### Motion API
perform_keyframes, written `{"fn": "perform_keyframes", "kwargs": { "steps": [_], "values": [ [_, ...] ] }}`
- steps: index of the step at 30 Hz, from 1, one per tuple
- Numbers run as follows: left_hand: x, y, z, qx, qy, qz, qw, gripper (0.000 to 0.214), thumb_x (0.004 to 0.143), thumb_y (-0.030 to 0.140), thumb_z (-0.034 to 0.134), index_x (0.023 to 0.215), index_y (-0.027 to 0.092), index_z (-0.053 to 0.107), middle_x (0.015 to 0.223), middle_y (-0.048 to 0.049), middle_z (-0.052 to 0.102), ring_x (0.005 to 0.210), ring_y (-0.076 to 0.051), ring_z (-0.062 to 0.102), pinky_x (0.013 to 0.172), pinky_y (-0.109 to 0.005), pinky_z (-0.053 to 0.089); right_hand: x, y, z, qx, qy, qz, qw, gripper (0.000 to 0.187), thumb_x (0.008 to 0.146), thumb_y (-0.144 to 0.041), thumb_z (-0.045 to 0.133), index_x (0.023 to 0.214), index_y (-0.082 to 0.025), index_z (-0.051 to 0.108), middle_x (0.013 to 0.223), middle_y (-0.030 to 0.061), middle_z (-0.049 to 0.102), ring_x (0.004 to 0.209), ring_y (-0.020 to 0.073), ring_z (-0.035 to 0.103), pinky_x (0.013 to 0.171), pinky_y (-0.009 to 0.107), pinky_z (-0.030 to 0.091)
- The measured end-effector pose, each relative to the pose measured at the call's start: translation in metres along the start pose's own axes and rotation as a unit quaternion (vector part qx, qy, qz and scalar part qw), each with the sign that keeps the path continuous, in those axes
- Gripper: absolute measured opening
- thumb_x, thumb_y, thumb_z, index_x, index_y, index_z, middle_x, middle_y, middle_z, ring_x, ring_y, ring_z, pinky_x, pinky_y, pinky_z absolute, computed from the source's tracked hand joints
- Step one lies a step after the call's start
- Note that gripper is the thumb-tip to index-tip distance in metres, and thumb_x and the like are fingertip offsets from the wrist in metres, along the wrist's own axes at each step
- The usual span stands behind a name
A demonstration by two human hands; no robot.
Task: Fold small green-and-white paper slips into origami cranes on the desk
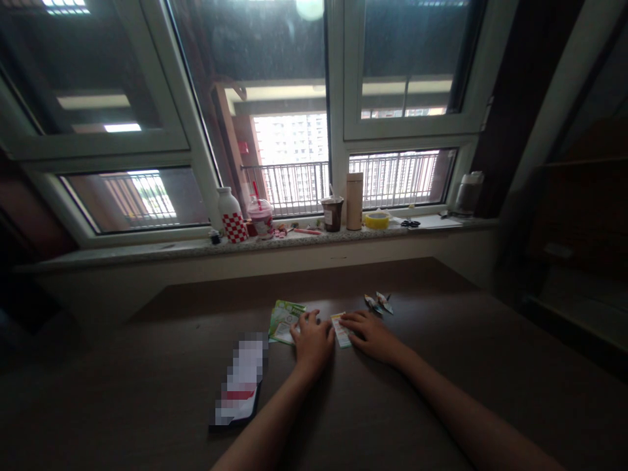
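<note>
My left hand (314, 337) rests palm down on the dark table, its fingers spread over the right edge of a small pile of green printed packets (282, 322). Just to its right lies a small white, green and orange printed packet or card (341, 335). The stretched fingers of my right hand (370, 335) lie flat on that card's right side and cover part of it. Beyond the right hand are two small crumpled, shiny pieces (377, 303), whose kind I cannot make out. Neither hand visibly grips anything.
A dark-edged, phone-like object with a blurred face (240, 386) lies left of my left forearm on the table (161, 366). Along the windowsill (147, 254) stand a checkered bottle (232, 219), drink cups (332, 214), a tan cylinder (354, 201), yellow tape (377, 221) and scissors (410, 224).
</note>
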State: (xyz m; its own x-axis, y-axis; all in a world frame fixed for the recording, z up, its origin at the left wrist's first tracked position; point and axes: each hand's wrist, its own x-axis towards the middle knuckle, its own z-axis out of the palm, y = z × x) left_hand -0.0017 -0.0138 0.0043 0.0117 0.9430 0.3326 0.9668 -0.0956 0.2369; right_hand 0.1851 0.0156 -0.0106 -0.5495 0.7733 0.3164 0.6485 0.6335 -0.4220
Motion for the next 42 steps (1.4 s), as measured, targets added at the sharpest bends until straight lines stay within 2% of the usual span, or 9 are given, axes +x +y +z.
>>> {"fn": "perform_keyframes", "kwargs": {
  "steps": [18, 24, 42],
  "values": [
    [-0.001, -0.001, 0.002, 0.003, 0.011, 0.0, 1.0, 0.024, 0.089, 0.037, 0.056, 0.103, 0.033, 0.075, 0.133, -0.0079, 0.06, 0.128, -0.032, 0.041, 0.104, -0.057, 0.03, 0.0, 0.001, 0.001, -0.027, -0.019, 0.005, 0.999, 0.045, 0.093, -0.031, 0.048, 0.137, -0.03, 0.056, 0.141, 0.0048, 0.055, 0.126, 0.0271, 0.046, 0.109, 0.046, 0.037],
    [-0.001, -0.002, 0.006, -0.008, 0.015, -0.001, 1.0, 0.028, 0.09, 0.039, 0.055, 0.113, 0.037, 0.071, 0.134, -0.0073, 0.059, 0.127, -0.031, 0.042, 0.105, -0.056, 0.029, 0.0, 0.001, 0.0, -0.028, -0.023, 0.007, 0.999, 0.047, 0.092, -0.029, 0.049, 0.139, -0.03, 0.054, 0.141, 0.0048, 0.055, 0.126, 0.0268, 0.045, 0.11, 0.045, 0.036],
    [0.0, -0.004, 0.01, -0.002, 0.011, -0.001, 1.0, 0.026, 0.088, 0.042, 0.058, 0.109, 0.04, 0.072, 0.134, -0.0049, 0.059, 0.126, -0.031, 0.042, 0.105, -0.056, 0.029, 0.001, 0.006, 0.004, -0.038, -0.029, -0.003, 0.999, 0.043, 0.096, -0.03, 0.044, 0.138, -0.034, 0.054, 0.142, 0.0027, 0.054, 0.125, 0.0258, 0.045, 0.108, 0.045, 0.036]
  ]
}}
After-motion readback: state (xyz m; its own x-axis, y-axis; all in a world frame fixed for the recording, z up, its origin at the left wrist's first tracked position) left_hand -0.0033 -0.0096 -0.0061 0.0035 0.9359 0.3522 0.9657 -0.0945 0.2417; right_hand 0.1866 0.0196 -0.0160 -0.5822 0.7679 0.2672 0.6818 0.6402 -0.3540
